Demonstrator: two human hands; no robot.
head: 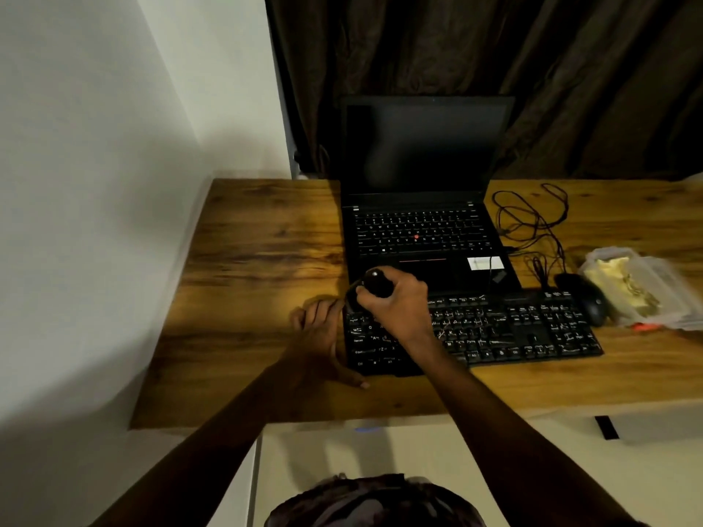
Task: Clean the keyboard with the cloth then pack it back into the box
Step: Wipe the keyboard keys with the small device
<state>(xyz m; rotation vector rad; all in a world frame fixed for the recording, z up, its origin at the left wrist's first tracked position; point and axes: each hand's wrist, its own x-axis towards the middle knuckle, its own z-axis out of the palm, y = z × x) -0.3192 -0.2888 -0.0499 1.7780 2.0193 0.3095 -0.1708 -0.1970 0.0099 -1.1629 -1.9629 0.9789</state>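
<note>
Cleaning underway, packing undone, no box visible: keyboard along desk front edge, left hand flat steadying its end, right hand clenched around dark, unidentifiable object.

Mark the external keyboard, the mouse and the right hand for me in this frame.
external keyboard (532, 332): head view, on the keys right of centre.
mouse (584, 298): head view, on its dark upper shell.
right hand (395, 298): head view, on the back of the hand, closed around a dark object.
</note>
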